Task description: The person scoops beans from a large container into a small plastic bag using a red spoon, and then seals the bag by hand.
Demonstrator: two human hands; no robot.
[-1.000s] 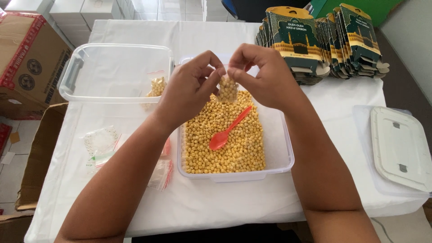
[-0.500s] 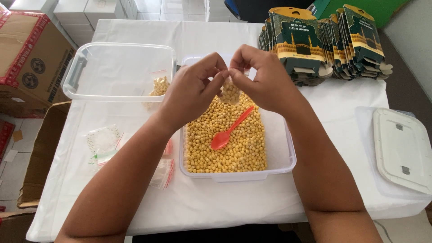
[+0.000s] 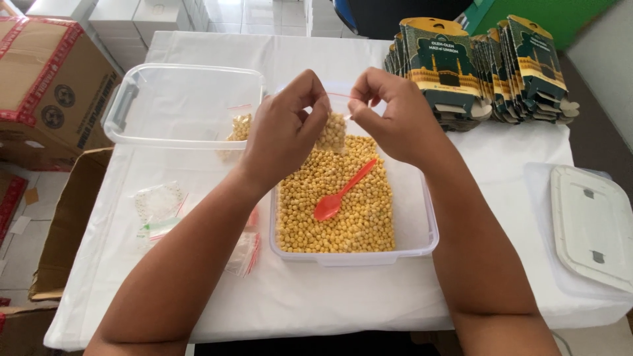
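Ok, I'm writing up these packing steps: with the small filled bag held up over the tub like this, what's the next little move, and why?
Probably run the fingers along the bag's top strip to press it shut. The left hand and right hand each pinch an end of the small clear bag, which already holds yellow beans and hangs above the tub of beans. The red spoon lies in the tub, not in a hand.

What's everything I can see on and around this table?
small bag of yellow beans: one, clear, pinched at its top by both hands
tub of beans: one, clear, centre
spoon: one, orange-red, on the beans
empty tub: one, clear, back left
filled bag: one, inside that tub
spare bags: a few, clear, left
lid: one, white, right
flat cartons: a stack, dark green and gold, back right
cardboard boxes: brown, left
left hand
right hand
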